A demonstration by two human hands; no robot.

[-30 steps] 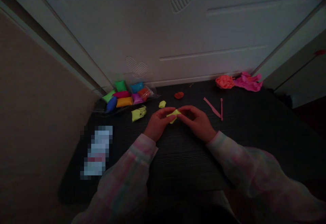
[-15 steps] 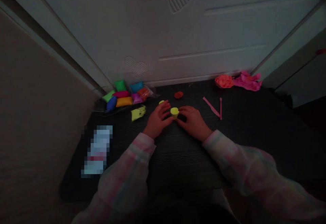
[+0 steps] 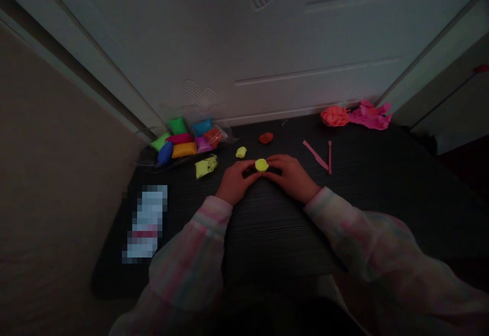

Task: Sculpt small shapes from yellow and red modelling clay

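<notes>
Both sides of a small yellow cup (image 3: 262,165) are pinched, left hand (image 3: 234,182) on one, right hand (image 3: 292,177) on the other. Cup over black table (image 3: 267,239), resting or lifted unclear. Yellow lump (image 3: 241,152), red lump (image 3: 266,137) beyond; pink tools (image 3: 330,157) right.

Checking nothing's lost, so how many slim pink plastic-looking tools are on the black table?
2: a flat pink blade and, to its right, a thin pink rod, both lying right of the right hand. Others could be hidden.
</notes>
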